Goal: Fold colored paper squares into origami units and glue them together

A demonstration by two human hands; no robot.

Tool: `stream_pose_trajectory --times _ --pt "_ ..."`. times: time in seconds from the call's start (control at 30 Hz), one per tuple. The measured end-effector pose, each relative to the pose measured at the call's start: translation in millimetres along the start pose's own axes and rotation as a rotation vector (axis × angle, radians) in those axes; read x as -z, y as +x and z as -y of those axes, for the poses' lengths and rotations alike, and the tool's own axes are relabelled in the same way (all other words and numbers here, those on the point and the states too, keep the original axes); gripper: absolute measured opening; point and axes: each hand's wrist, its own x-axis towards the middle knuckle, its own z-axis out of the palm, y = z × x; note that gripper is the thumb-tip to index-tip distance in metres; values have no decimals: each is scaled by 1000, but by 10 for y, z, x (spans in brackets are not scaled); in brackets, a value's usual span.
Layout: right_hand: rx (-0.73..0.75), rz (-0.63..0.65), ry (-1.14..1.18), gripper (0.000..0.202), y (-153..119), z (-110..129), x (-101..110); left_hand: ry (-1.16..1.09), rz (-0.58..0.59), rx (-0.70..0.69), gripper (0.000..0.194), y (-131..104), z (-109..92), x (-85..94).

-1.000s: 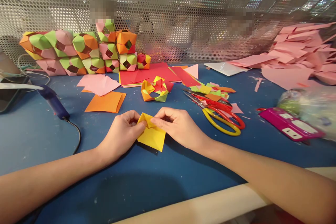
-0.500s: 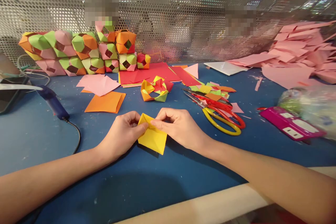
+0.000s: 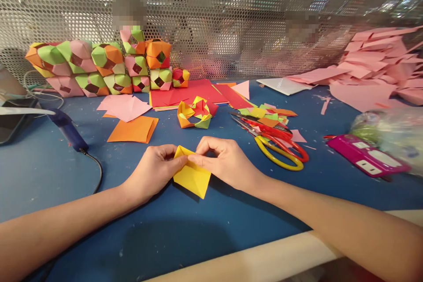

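Observation:
A folded piece of yellow paper [image 3: 193,178] is pinched between my two hands, just above the blue table. My left hand [image 3: 158,168] grips its upper left edge, thumb on top. On the upper right side my right hand [image 3: 224,163] presses the paper between thumb and fingers. Beyond my hands lies a partly assembled ring of folded paper [image 3: 185,119] in orange, yellow, green and red. Folded orange paper [image 3: 130,131] and pink sheets [image 3: 127,108] are to the left of it. My fingers hide the upper corners of the yellow paper.
Two pairs of scissors [image 3: 280,158] lie right of my hands beside paper scraps. Finished paper modules [image 3: 107,57] are stacked along the perforated metal screen [image 3: 211,22]. A magenta power strip [image 3: 366,155], a plastic bag [image 3: 396,134] and a pink paper pile [image 3: 376,61] sit at the right. A blue plug [image 3: 69,130] with cable lies left.
The yellow paper has tilted slightly, its lower corner now a little nearer me. Both hands keep their pinch on it, and the right thumb has shifted slightly left and down.

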Motion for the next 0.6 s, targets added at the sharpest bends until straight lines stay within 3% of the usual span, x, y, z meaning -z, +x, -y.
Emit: stream_pose_trajectory --times 0.2,0.6 --pt "54 58 59 19 17 -20 29 23 33 22 26 13 6 9" --pt "108 -33 5 17 1 -55 8 111 90 -18 33 20 26 31"
